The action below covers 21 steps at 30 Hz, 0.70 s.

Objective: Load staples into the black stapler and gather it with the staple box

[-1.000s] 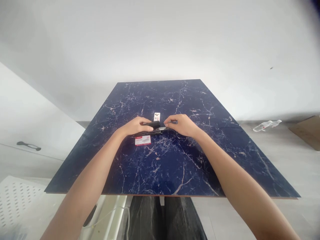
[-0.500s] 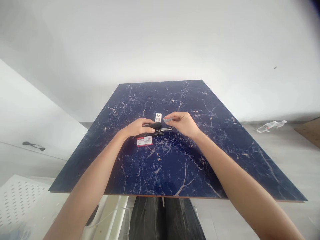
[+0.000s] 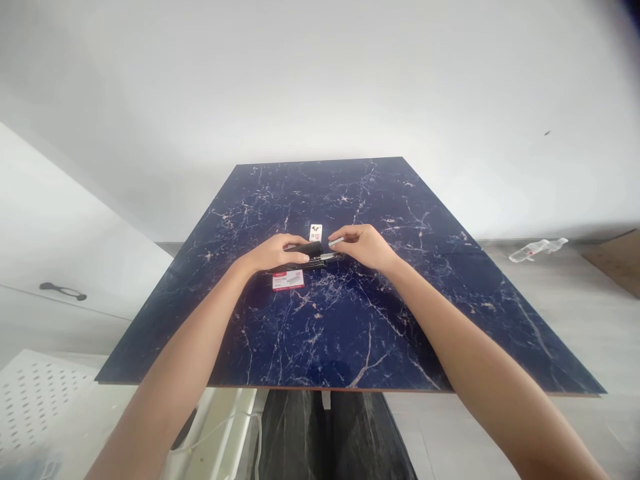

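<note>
A black stapler [image 3: 311, 255] lies opened on the dark blue marbled table [image 3: 350, 320], near its middle. My left hand [image 3: 273, 252] rests on the stapler's left end and holds it down. My right hand [image 3: 364, 244] pinches a thin silver strip of staples [image 3: 336, 241] just above the stapler's right end. A small red and white staple box [image 3: 287, 280] lies flat in front of my left hand. A small white card with a dark mark [image 3: 315, 232] lies just behind the stapler.
A white cabinet with a dark handle [image 3: 63, 291] stands to the left, with a white perforated panel [image 3: 30, 400] below it. On the grey floor to the right lie a clear plastic bottle [image 3: 537, 249] and a piece of cardboard [image 3: 617, 263].
My right hand lifted the staple strip off the stapler's front, then lowered it back close to the stapler's right end. My left hand stayed on the stapler.
</note>
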Motion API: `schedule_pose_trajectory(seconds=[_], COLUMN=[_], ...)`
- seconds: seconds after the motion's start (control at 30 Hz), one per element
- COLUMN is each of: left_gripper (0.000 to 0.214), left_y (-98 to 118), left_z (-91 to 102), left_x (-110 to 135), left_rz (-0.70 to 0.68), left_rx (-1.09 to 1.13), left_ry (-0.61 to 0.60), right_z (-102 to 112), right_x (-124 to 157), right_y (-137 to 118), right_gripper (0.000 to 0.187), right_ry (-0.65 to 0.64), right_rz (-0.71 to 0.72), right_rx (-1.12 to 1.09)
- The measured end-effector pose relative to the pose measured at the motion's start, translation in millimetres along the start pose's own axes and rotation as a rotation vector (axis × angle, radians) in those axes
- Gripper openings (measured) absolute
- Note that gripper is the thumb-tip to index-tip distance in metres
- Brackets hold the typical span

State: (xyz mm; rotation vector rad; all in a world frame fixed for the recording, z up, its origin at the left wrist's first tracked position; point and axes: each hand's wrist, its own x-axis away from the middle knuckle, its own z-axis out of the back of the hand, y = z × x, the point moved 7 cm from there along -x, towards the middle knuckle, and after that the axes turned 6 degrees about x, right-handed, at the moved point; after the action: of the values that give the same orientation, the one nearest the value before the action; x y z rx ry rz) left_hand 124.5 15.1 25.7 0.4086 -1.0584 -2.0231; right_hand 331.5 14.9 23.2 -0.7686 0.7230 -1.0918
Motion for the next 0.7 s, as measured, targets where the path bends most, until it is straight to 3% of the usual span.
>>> schedule_pose_trajectory(seconds=[0.3,0.43,0.5,0.7], left_gripper=[0.049,0.050,0.050,0.046], left_y=[-1.4,-1.5,-1.0,-0.4], left_z=[0.6,0.7,0.5,-0.1], left_x=[0.4,0.5,0.6,0.0], left_rz=[0.006,0.010,0.013,0.015], left_rx=[-0.010,0.009,0.013,0.011], left_ry=[0.002,0.000,0.003,0.009], right_z=[6.0,10.9,12.9,13.7], right_x=[-3.8,-3.7,-3.4,-1.3], right_y=[33.9,41.9,39.7,13.4], right_gripper=[0.018,0.014,0.015,0.032], right_ry=[0.137,0.218,0.222,0.129], right_rz=[-0.368,-0.459,-0.456,-0.274], right_rx=[-0.564,-0.642,-0.617,-0.493])
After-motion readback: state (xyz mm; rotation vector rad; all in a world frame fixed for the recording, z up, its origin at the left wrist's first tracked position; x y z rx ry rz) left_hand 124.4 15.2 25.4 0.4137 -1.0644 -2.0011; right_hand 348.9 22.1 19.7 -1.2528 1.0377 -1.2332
